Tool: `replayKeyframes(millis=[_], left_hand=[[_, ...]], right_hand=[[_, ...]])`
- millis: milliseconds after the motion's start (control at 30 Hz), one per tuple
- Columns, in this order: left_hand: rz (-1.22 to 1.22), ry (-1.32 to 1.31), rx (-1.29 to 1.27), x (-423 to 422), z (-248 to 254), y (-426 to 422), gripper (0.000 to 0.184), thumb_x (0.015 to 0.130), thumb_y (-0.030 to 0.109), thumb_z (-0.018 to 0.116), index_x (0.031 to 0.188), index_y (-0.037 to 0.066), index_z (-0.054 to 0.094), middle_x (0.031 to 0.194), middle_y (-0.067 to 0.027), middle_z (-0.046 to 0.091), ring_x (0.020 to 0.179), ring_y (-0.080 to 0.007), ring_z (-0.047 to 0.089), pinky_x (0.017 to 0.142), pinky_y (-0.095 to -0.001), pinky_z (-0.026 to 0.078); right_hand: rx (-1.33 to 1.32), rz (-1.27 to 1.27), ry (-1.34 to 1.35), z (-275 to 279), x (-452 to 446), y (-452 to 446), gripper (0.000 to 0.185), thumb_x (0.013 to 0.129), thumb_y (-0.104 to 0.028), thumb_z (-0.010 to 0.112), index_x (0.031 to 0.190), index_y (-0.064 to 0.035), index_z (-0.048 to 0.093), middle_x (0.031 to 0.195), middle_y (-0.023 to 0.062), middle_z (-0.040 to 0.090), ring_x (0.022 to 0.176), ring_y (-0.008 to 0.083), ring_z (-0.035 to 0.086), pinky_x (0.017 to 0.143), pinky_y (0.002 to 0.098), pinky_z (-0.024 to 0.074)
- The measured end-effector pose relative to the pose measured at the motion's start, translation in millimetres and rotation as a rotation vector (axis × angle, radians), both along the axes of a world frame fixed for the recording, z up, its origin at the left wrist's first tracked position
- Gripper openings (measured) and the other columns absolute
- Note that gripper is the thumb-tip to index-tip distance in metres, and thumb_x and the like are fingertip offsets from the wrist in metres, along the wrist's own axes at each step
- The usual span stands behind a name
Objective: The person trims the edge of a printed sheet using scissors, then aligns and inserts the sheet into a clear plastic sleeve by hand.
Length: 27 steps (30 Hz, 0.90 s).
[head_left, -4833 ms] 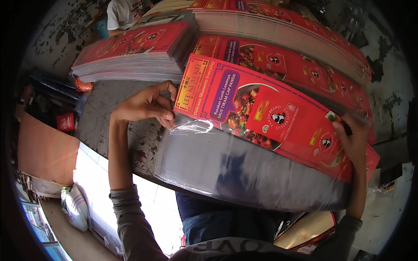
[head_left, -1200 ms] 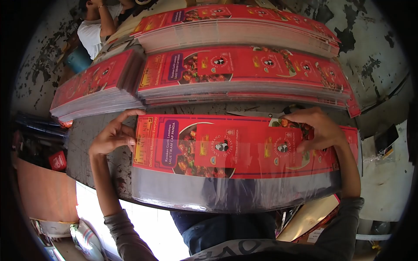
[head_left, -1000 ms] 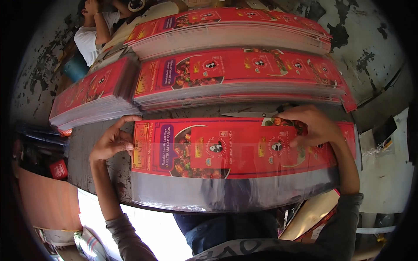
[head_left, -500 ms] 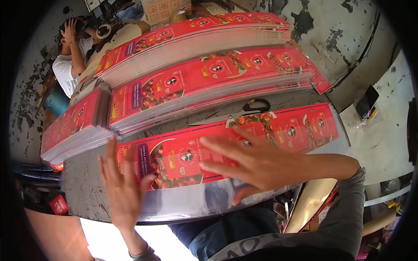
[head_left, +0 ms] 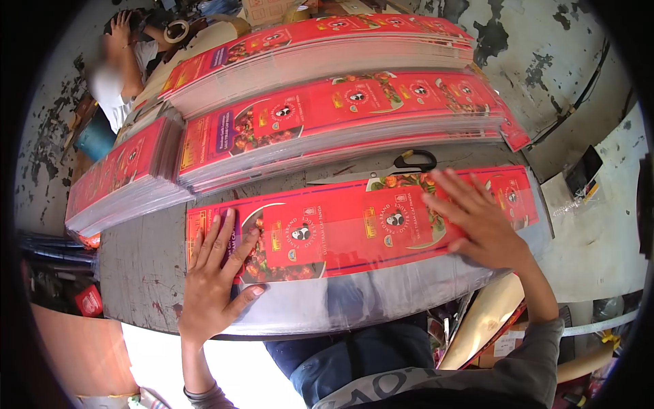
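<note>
A long red printed sheet point(head_left: 347, 225) lies on clear plastic film point(head_left: 300, 308) at the table's front edge. My left hand point(head_left: 216, 286) rests flat with fingers spread on the sheet's left end, its thumb near the lower edge. On the right part of the sheet lies my right hand point(head_left: 480, 228), also flat, fingers apart. Neither hand grips anything. Just behind the sheet are scissors point(head_left: 402, 167) with black handles, blades pointing left.
Behind the scissors stands a long stack of red sheets point(head_left: 320, 119), with another stack point(head_left: 313, 48) farther back and a shorter one point(head_left: 126, 170) at the left. A person point(head_left: 122, 75) sits at the back left, near a tape roll point(head_left: 177, 31).
My hands have let go of the sheet's ends, lifted over it, then come down flat; my right hand moved back rightward from the middle. The scissors show more fully, and the view has shifted.
</note>
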<state>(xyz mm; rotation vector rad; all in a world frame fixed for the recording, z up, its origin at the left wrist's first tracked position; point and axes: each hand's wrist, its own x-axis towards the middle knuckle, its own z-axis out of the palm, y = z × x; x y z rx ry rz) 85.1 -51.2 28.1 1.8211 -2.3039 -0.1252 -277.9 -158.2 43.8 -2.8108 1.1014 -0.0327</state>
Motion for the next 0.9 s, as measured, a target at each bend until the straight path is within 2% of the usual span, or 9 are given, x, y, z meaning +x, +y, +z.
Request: replayKeyframes(millis=[67,200,300,500,567,600,700,800,900], left_hand=[[0.023,0.042,-0.019,3,-1,0,0.066,0.077,0.06,0.043,0.128,0.018,0.042,0.138,-0.0166,0.026,0.127,-0.0364,0.024,0.103,-0.0494,0.017],[0.026,0.044,0.002,5,0,-2,0.07,0.075,0.063,0.043,0.128,0.017,0.041,0.138,-0.0168,0.025,0.128,-0.0367,0.022,0.103,-0.0499,0.018],[0.027,0.027,-0.005,17,0,-10,0.073,0.073,0.065,0.043,0.128,0.016,0.041,0.139,-0.0174,0.023,0.128,-0.0367,0.022,0.103,-0.0501,0.018],[0.033,0.083,-0.033,30,-1,-17,0.067,0.078,0.057,0.046,0.124,0.008,0.043,0.136,-0.0187,0.028,0.126,-0.0368,0.025,0.102,-0.049,0.02],[0.091,0.231,-0.126,37,-4,-20,0.058,0.08,0.047,0.048,0.119,0.003,0.046,0.13,-0.0192,0.036,0.119,-0.0379,0.035,0.098,-0.0467,0.028],[0.087,0.223,-0.13,40,-5,-23,0.058,0.08,0.047,0.048,0.119,0.003,0.046,0.13,-0.0192,0.036,0.119,-0.0379,0.035,0.098,-0.0467,0.028],[0.129,0.372,-0.249,44,-6,-28,0.049,0.082,0.038,0.049,0.112,-0.001,0.048,0.118,-0.0214,0.046,0.106,-0.0392,0.048,0.09,-0.0435,0.038],[0.152,0.39,-0.175,49,-8,-27,0.048,0.083,0.036,0.048,0.112,-0.001,0.047,0.116,-0.022,0.048,0.108,-0.0387,0.047,0.091,-0.0426,0.037],[0.156,0.382,-0.191,50,-8,-26,0.047,0.084,0.036,0.047,0.112,-0.002,0.047,0.114,-0.0223,0.049,0.109,-0.0389,0.046,0.091,-0.0424,0.036]], right_hand=[[-0.014,-0.129,-0.066,-2,-28,-5,0.06,0.081,-0.04,0.046,0.135,-0.0194,0.028,0.143,0.0075,0.018,0.131,0.0263,0.016,0.105,0.0454,0.0116],[-0.072,-0.358,-0.04,-7,-83,-15,0.058,0.083,-0.034,0.044,0.135,-0.0155,0.027,0.141,0.0105,0.022,0.131,0.0271,0.019,0.105,0.0417,0.0128],[-0.075,-0.617,-0.396,-23,-105,-23,0.057,0.085,-0.027,0.045,0.134,-0.0062,0.025,0.135,0.017,0.031,0.128,0.0285,0.025,0.104,0.0356,0.0171],[-0.118,-0.625,-0.395,-19,-97,-21,0.054,0.084,-0.024,0.046,0.13,-0.0019,0.031,0.134,0.0146,0.034,0.127,0.0277,0.026,0.104,0.0363,0.0182],[-0.128,-0.621,-0.397,-19,-97,-22,0.052,0.084,-0.024,0.046,0.129,-0.0018,0.032,0.133,0.0143,0.035,0.127,0.0275,0.026,0.104,0.0362,0.0182],[-0.132,-0.611,-0.385,-19,-97,-22,0.051,0.083,-0.024,0.046,0.128,-0.0017,0.034,0.132,0.014,0.037,0.127,0.0272,0.026,0.104,0.036,0.0181],[-0.109,-0.625,-0.461,-18,-92,-21,0.047,0.082,-0.02,0.047,0.124,-0.001,0.037,0.131,0.0148,0.038,0.125,0.0274,0.03,0.102,0.0363,0.0211],[-0.073,-0.598,-0.541,-20,-90,-22,0.042,0.08,-0.016,0.047,0.119,-0.0006,0.04,0.132,0.0156,0.036,0.123,0.0287,0.033,0.101,0.0363,0.0234],[-0.198,-0.572,-0.503,-23,-94,-26,0.04,0.079,-0.016,0.049,0.115,0.0002,0.044,0.131,0.0168,0.036,0.122,0.0302,0.033,0.101,0.0354,0.0234]])
